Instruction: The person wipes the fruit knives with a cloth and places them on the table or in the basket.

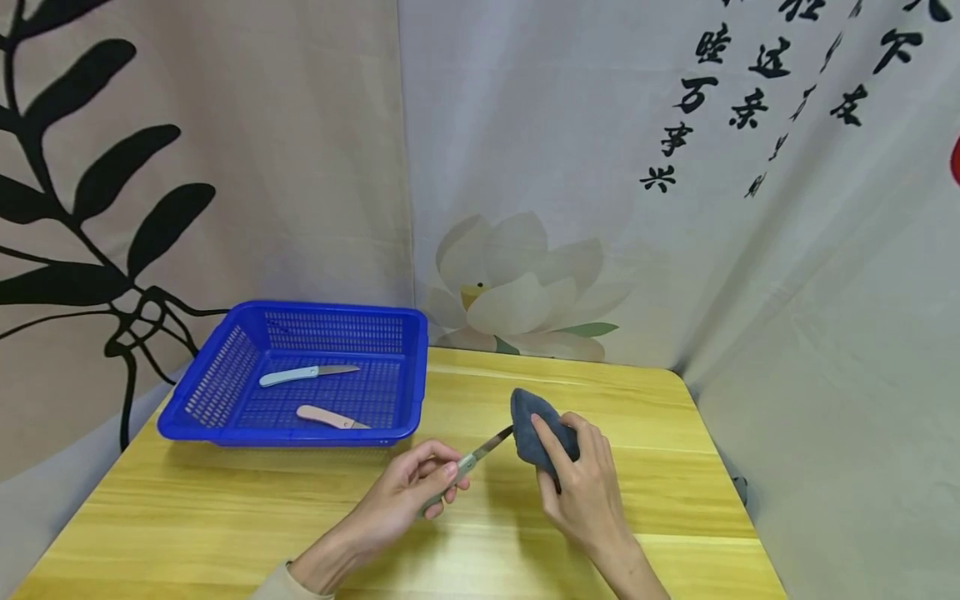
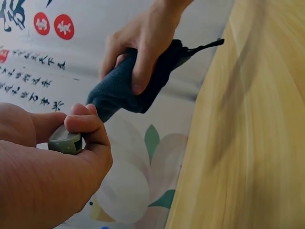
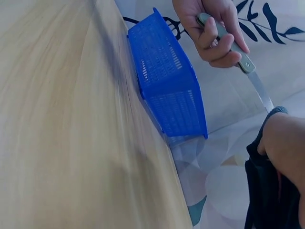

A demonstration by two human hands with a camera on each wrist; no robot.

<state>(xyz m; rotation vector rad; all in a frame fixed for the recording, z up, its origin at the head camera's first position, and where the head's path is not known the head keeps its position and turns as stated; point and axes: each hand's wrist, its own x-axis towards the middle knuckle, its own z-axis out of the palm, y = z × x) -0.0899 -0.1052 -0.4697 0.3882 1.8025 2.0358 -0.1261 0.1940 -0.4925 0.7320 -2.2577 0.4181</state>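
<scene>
My left hand grips the green handle of a folding knife, its blade pointing up and to the right. In the right wrist view the blade of this knife runs up to the cloth, and its tip is hidden there. A dark blue-grey cloth is bunched in my right hand, with fingers and thumb pinching it at the blade's end. The left wrist view shows the cloth hanging folded from the right hand, above the table.
A blue plastic basket stands at the table's back left. Inside lie a knife with a light blue handle and one with a pink handle. The wooden table meets printed curtains behind and at the sides.
</scene>
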